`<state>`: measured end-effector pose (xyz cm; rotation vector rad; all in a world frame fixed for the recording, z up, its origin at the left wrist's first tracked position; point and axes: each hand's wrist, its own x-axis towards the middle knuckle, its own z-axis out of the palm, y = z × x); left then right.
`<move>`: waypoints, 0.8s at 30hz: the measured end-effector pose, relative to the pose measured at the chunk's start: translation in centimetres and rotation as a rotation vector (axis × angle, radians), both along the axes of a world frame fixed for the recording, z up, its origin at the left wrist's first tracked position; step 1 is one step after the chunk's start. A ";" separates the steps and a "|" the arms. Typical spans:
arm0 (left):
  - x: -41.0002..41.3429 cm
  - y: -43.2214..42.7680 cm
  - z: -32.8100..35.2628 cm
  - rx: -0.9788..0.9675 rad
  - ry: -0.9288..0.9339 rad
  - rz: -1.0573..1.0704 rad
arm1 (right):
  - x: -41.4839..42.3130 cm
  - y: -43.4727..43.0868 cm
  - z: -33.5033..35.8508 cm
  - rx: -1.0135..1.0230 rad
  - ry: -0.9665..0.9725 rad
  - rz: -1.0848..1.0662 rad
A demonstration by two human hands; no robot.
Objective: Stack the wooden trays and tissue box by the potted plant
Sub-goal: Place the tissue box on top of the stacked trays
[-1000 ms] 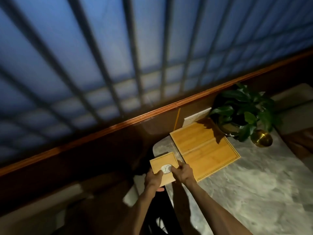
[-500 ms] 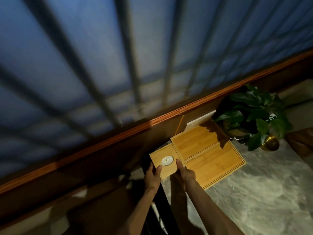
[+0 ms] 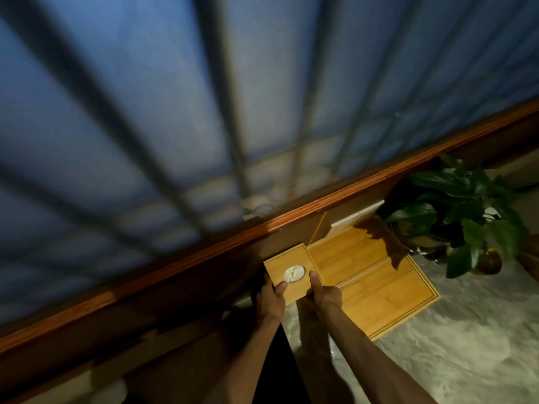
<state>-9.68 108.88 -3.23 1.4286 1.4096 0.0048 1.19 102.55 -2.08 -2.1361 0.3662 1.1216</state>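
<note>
Both your bare hands hold a square wooden tissue box (image 3: 290,274) at the near left corner of a pale marble table (image 3: 455,354). Your left hand (image 3: 271,298) wraps the box's left edge, thumb pressed on the lid just below its round opening, where white tissue (image 3: 294,273) shows; the other fingers curl under the box, out of sight. Your right hand (image 3: 323,295) grips the box's near right corner, thumb flat on the lid, the remaining fingers hidden beneath. Just beyond your right thumb, touching the box's right side, lie the wooden trays (image 3: 367,284), one resting on the other's far half. Past the trays, well right of your fingertips, stands a leafy potted plant (image 3: 458,211), throwing its shadow across the upper tray, with a small brass-coloured pot (image 3: 488,262) just beside it. A white panel (image 3: 357,217) leans behind the trays. A wooden rail (image 3: 262,228) runs directly beyond your fingers, under a blue barred window (image 3: 233,97).
</note>
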 end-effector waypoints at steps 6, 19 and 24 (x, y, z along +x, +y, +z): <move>-1.0 -0.8 1.8 0.347 0.177 -0.182 | -0.7 -2.3 2.4 -0.081 -0.282 0.391; -2.8 -2.6 1.8 0.396 0.482 -0.842 | -2.2 -4.6 1.8 -0.139 -0.652 1.356; -2.4 -2.2 2.8 0.425 0.535 -0.862 | -1.6 -4.5 1.8 -0.143 -0.636 1.357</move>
